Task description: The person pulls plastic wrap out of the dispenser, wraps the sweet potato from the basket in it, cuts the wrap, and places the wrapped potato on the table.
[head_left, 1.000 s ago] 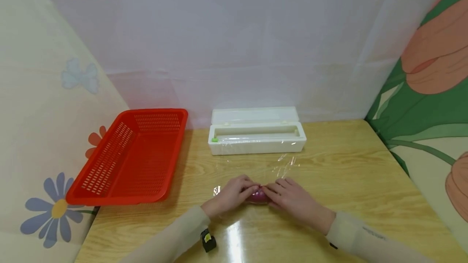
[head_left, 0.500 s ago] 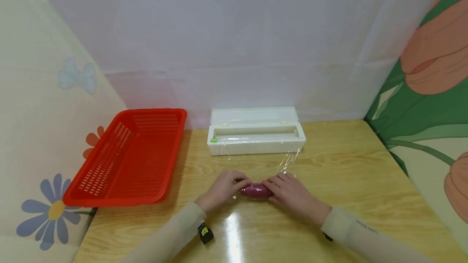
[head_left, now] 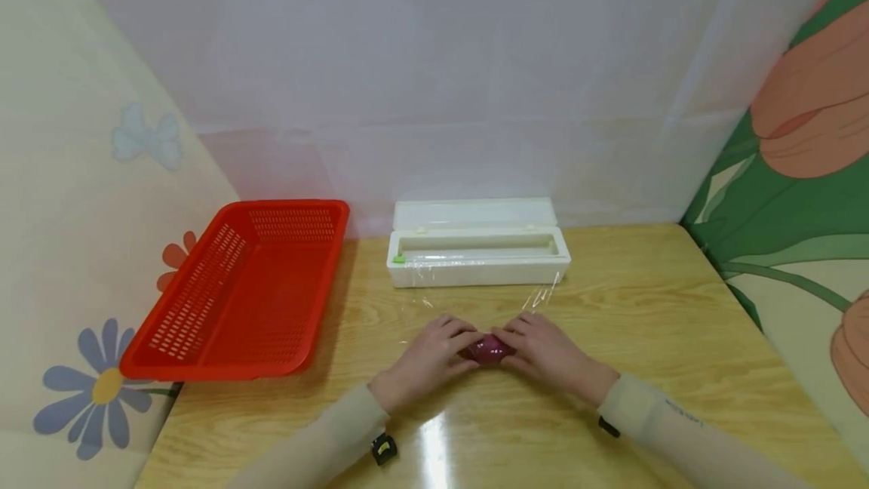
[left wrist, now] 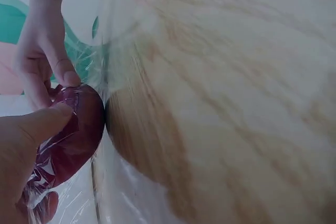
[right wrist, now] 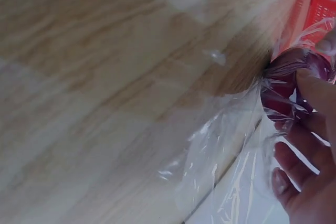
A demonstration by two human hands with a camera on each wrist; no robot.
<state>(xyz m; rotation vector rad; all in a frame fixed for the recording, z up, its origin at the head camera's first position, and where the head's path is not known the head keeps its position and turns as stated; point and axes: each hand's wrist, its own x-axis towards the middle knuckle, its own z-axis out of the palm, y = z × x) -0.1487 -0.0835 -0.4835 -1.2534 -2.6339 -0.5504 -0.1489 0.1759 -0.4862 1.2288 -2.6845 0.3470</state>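
On the wooden table (head_left: 645,308), the red basket (head_left: 237,293) is sitting at nine o'clock and the white film dispenser (head_left: 475,251) at twelve. Both hands, left hand (head_left: 424,357) and right hand (head_left: 550,353), are gripping the purple sweet potato (head_left: 490,349) at centre, having rolled it further into the cling film (head_left: 536,299), so wrapping is progressing.

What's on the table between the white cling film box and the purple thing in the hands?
A clear sheet of cling film lies on the wood between the white dispenser box and the purple item, seen in the head view.
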